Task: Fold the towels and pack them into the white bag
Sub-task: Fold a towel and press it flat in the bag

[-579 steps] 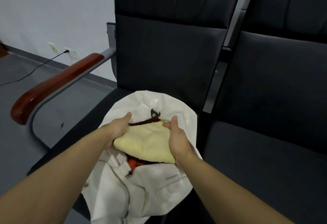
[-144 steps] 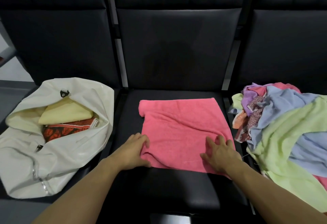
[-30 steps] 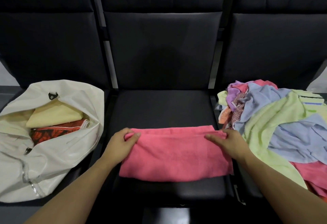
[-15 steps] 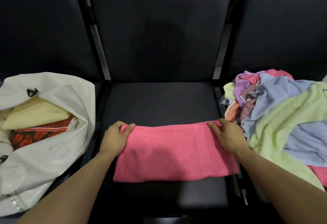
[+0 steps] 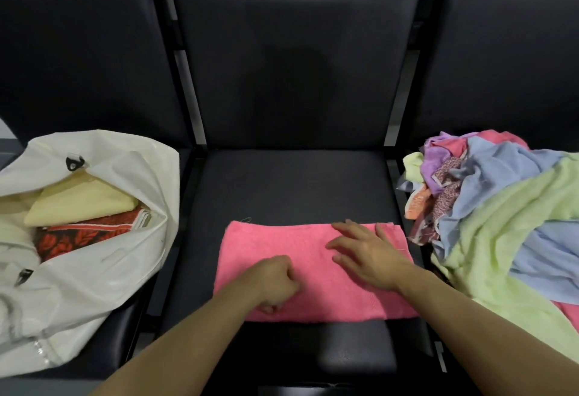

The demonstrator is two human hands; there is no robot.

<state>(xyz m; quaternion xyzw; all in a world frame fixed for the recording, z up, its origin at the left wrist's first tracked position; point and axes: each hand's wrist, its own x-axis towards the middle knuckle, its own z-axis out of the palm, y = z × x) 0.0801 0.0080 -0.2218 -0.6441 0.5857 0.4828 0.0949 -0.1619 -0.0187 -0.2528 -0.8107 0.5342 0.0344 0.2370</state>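
three dark padded seats (image 5: 291, 189) run side by side in front of me, with tall dark backrests filling the upper half of the view. a thin strip of pale wall and grey floor shows at the far left edge. i can read no brand, label or writing on anything.

on the middle seat, toward its front edge, lies the pink towel (image 5: 275, 242), folded into a wide band that nearly spans the cushion from side to side. my left hand (image 5: 275, 279) rests on the towel's front left part, fingers curled under into a loose fist; whether they pinch the cloth i cannot tell. my right hand (image 5: 365, 254) lies flat on the towel's right half, fingers spread and straight, pressing down on it, a little blurred.

on the left seat sits the white bag (image 5: 103, 258), its mouth gaping toward me, reaching that cushion's right edge. inside it a folded pale yellow towel (image 5: 78, 201) lies on top of a folded red and dark patterned towel (image 5: 84, 232). the bag is apart from the pink towel, with a bare stretch of cushion between them.

on the right seat is a loose pile of unfolded towels (image 5: 501, 217), light green, pale blue, purple, pink and patterned, its left edge just beside the pink towel's right end.
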